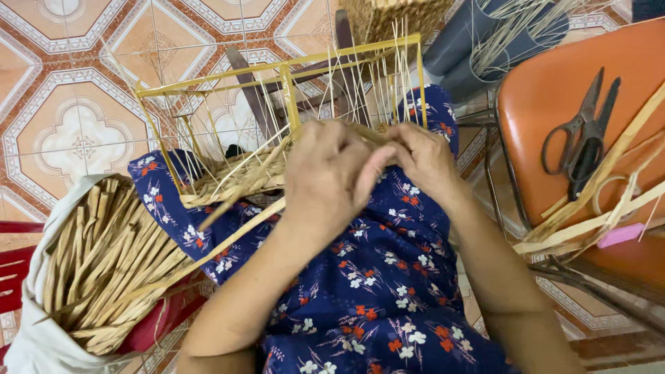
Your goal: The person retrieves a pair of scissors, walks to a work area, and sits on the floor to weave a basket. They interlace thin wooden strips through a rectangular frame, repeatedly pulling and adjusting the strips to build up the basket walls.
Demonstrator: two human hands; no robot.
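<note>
The left hand (pixel 331 176) is curled, its fingers closed on straw strands at the rim of the half-woven basket (pixel 235 176), which rests on the lap inside a yellow wire frame (pixel 287 76). The right hand (pixel 426 158) touches it, pinching the same strands. Scissors (pixel 582 135) lie on the orange chair (pixel 554 90), right.
</note>
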